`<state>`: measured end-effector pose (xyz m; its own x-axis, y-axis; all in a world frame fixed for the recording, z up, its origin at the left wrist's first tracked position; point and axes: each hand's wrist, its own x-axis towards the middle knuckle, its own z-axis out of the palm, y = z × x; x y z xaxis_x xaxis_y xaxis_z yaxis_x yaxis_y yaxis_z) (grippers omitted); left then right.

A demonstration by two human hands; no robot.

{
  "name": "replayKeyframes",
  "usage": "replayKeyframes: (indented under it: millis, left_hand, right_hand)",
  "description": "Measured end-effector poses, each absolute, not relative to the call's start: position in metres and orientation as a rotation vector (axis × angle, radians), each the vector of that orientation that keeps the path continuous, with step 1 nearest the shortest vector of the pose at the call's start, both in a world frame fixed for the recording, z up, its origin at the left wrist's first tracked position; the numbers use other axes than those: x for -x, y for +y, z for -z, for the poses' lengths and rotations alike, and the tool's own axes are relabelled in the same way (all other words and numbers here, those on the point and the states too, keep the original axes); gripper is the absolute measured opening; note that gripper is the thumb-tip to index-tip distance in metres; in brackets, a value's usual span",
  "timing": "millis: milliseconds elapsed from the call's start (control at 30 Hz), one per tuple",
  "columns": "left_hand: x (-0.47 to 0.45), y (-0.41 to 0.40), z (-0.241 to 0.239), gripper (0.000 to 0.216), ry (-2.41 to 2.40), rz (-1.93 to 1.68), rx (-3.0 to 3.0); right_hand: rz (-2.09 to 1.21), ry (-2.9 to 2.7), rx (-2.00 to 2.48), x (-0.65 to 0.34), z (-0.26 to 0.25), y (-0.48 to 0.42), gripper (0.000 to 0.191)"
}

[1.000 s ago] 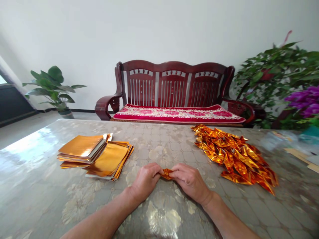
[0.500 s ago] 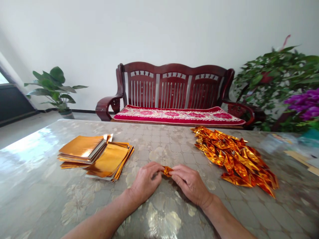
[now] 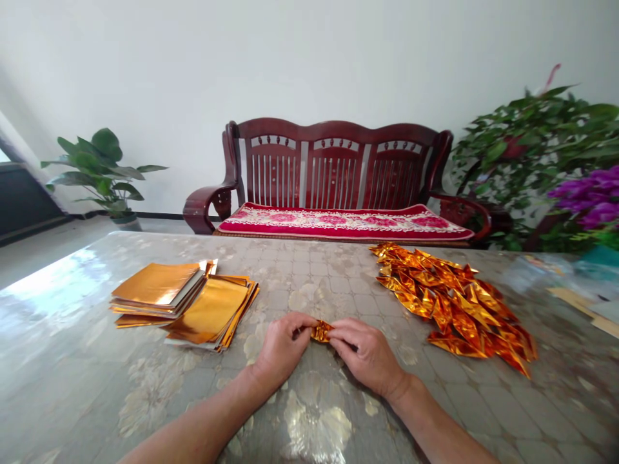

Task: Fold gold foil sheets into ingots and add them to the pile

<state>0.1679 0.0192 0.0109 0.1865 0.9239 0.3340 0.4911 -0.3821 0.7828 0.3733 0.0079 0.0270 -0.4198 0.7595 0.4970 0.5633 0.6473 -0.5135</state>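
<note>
My left hand (image 3: 283, 348) and my right hand (image 3: 365, 354) meet at the middle of the table, fingers pinched on a small folded piece of gold foil paper (image 3: 320, 331) held between them just above the tabletop. To the left lies a stack of flat gold foil sheets (image 3: 186, 304). On the right is a heap of folded gold foil pieces (image 3: 454, 303). Most of the small piece is hidden by my fingers.
The table (image 3: 309, 412) has a glossy cover with a floral tile pattern. Behind it stands a dark red wooden bench (image 3: 333, 180) with a red cushion. A potted plant (image 3: 104, 174) is at the far left, leafy plants with purple flowers (image 3: 556, 167) at the right.
My fingers have shifted slightly on the small gold piece, working it between both hands. The hands stay at the same spot; the view has moved a little.
</note>
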Motion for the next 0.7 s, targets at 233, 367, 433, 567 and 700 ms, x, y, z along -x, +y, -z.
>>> replayKeyframes:
  millis: [233, 367, 433, 567, 700]
  left_hand:
    - [-0.168, 0.018, -0.017, 0.030, 1.299, -1.081, -1.970]
    - [-0.168, 0.017, -0.021, 0.038, 1.311, -1.035, -1.993]
    - [-0.167, 0.018, -0.020, 0.044, 1.308, -1.025, -1.994]
    - [-0.165, 0.021, -0.014, 0.034, 1.288, -1.023, -1.904]
    - [-0.164, 0.022, -0.011, 0.027, 1.266, -1.029, -1.835]
  right_hand:
    - [-0.350, -2.099, 1.040, -0.376, -0.024, 0.008, 0.023]
    - [-0.332, -2.118, 1.043, -0.379, -0.021, 0.011, 0.037]
    - [-0.333, -2.127, 1.021, -0.381, -0.019, 0.013, 0.045]
    - [-0.345, -2.122, 1.004, -0.383, -0.015, 0.016, 0.047]
    - [-0.356, -2.123, 0.996, -0.385, -0.015, 0.017, 0.036]
